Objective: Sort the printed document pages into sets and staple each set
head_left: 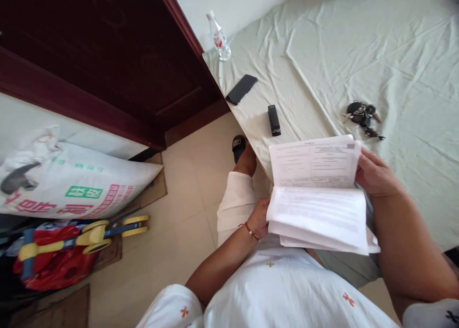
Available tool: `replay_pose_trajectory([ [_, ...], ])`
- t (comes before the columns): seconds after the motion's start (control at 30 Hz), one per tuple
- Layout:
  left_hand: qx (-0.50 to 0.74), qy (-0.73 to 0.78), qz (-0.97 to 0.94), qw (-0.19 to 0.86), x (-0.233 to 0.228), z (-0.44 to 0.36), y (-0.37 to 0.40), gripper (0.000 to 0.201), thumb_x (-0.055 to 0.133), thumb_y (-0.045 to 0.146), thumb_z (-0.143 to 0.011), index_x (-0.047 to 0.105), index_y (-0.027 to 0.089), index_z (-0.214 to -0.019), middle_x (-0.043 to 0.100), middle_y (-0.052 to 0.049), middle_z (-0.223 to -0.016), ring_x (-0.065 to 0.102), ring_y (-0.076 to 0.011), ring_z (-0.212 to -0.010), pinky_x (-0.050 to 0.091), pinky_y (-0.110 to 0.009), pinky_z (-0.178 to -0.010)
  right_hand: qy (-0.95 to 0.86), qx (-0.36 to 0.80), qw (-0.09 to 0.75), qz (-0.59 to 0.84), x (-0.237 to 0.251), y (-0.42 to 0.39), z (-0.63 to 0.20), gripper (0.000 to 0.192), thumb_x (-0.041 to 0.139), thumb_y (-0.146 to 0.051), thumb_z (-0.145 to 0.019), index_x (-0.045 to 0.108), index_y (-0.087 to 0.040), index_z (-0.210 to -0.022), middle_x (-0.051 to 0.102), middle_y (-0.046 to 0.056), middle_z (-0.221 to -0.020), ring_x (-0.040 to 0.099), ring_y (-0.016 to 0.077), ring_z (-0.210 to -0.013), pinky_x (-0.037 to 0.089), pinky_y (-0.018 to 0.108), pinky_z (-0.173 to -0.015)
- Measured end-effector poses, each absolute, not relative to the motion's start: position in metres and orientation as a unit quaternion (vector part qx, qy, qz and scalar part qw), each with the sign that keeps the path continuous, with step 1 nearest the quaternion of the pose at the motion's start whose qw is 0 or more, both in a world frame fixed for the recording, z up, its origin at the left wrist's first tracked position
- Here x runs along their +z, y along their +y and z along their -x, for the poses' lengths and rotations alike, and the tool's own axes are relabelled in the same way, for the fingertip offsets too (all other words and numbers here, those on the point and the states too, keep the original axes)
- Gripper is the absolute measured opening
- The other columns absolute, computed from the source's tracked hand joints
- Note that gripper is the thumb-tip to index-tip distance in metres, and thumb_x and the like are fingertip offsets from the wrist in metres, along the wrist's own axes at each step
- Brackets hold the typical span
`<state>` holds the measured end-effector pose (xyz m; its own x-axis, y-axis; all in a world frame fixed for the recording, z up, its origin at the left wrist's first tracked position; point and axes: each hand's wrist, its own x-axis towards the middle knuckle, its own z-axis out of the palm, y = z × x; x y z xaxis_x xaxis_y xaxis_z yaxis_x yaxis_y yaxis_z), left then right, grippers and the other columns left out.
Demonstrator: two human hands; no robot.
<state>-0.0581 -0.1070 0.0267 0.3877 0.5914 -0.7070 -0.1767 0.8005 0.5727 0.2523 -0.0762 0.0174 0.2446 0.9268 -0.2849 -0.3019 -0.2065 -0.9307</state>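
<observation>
Grips: left hand (258,219) and right hand (375,175) clamp stacked documents (319,208); loose lower sheets risk sliding floorward.

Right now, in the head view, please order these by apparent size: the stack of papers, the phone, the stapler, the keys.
1. stack of papers, though nearest the camera
2. phone
3. keys and stapler: too alike to rank

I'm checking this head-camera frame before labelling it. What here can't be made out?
- Print on the sheets of paper: too small and blurred.
- Left hand: fingers hidden under the stack, so its grip is unclear.
- Bunch of keys: too small to count.
- Bottle label: too small to read.
</observation>
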Motion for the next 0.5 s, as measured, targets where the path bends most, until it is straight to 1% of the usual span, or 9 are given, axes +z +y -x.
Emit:
replay_pose_trajectory([
  [0.03, 0.241, 0.510, -0.200, 0.801, 0.027, 0.057, -0.107, 0.057, 0.098, 0.055, -0.039, 0.064, 0.014, -0.058, 0.056, 0.001, -0.053, 0.043, -0.0063, -0.051, 0.034, -0.023, -0.052, -0.284, 0.531, 0.579, 0.550, 0.016, -0.073, -0.252, 0.042, 0.086, -0.061, -0.071, 0.076, -0.029, -0.097, 0.078, 0.003, -0.091, 0.074, 0.0221, -0.085, 0.061, 0.034, -0.074],
  [0.1, 0.241, 0.526, -0.201, 0.791, 0.024, 0.058, -0.106, 0.058, 0.097, 0.055, -0.042, 0.057, 0.015, -0.056, 0.044, 0.006, -0.047, 0.030, -0.0023, -0.045, 0.019, -0.021, -0.046, -0.296, 0.486, 0.610, 0.552, 0.016, -0.069, -0.252, 0.033, 0.080, -0.057, -0.082, 0.075, -0.029, -0.099, 0.077, 0.004, -0.106, 0.072, 0.0204, -0.101, 0.061, 0.031, -0.082],
  [0.17, 0.236, 0.527, -0.210, 0.789, 0.019, 0.059, -0.106, 0.059, 0.096, 0.056, -0.046, 0.053, 0.016, -0.055, 0.038, 0.009, -0.045, 0.025, -0.0012, -0.042, 0.012, -0.021, -0.044, -0.300, 0.427, 0.638, 0.567, 0.018, -0.067, -0.253, 0.025, 0.075, -0.051, -0.087, 0.073, -0.028, -0.096, 0.075, 0.005, -0.113, 0.070, 0.0185, -0.105, 0.059, 0.029, -0.084],
  [0.2, 0.235, 0.524, -0.212, 0.790, 0.017, 0.060, -0.106, 0.060, 0.095, 0.057, -0.047, 0.053, 0.016, -0.055, 0.038, 0.009, -0.046, 0.026, -0.0014, -0.042, 0.013, -0.021, -0.044, -0.296, 0.405, 0.642, 0.579, 0.018, -0.066, -0.254, 0.022, 0.074, -0.049, -0.088, 0.072, -0.028, -0.094, 0.075, 0.006, -0.114, 0.069, 0.0185, -0.103, 0.059, 0.029, -0.084],
  [0.27, 0.237, 0.525, -0.211, 0.790, 0.013, 0.061, -0.108, 0.060, 0.095, 0.059, -0.046, 0.055, 0.016, -0.058, 0.044, 0.008, -0.048, 0.033, -0.0023, -0.044, 0.019, -0.020, -0.045, -0.280, 0.383, 0.636, 0.609, 0.020, -0.065, -0.256, 0.020, 0.071, -0.047, -0.088, 0.068, -0.027, -0.090, 0.074, 0.009, -0.109, 0.068, 0.0196, -0.094, 0.058, 0.030, -0.078],
  [0.37, 0.234, 0.535, -0.209, 0.785, 0.008, 0.060, -0.111, 0.064, 0.096, 0.062, -0.043, 0.059, 0.015, -0.063, 0.051, 0.006, -0.053, 0.041, -0.0035, -0.046, 0.025, -0.019, -0.047, -0.264, 0.371, 0.623, 0.637, 0.020, -0.064, -0.258, 0.022, 0.071, -0.048, -0.086, 0.065, -0.027, -0.087, 0.073, 0.010, -0.099, 0.065, 0.0200, -0.083, 0.057, 0.032, -0.072],
  [0.43, 0.228, 0.536, -0.222, 0.782, 0.005, 0.059, -0.114, 0.066, 0.096, 0.066, -0.043, 0.059, 0.015, -0.064, 0.051, 0.006, -0.053, 0.040, -0.0032, -0.046, 0.026, -0.019, -0.047, -0.264, 0.368, 0.620, 0.641, 0.017, -0.063, -0.258, 0.025, 0.075, -0.049, -0.083, 0.066, -0.026, -0.086, 0.072, 0.008, -0.094, 0.063, 0.0181, -0.078, 0.057, 0.031, -0.070],
  [0.5, 0.224, 0.533, -0.242, 0.779, 0.002, 0.059, -0.116, 0.068, 0.094, 0.070, -0.046, 0.059, 0.014, -0.065, 0.050, 0.006, -0.053, 0.039, -0.0030, -0.046, 0.026, -0.019, -0.047, -0.284, 0.360, 0.600, 0.655, 0.013, -0.064, -0.258, 0.027, 0.077, -0.050, -0.083, 0.067, -0.025, -0.088, 0.072, 0.006, -0.093, 0.063, 0.0165, -0.076, 0.057, 0.031, -0.072],
])
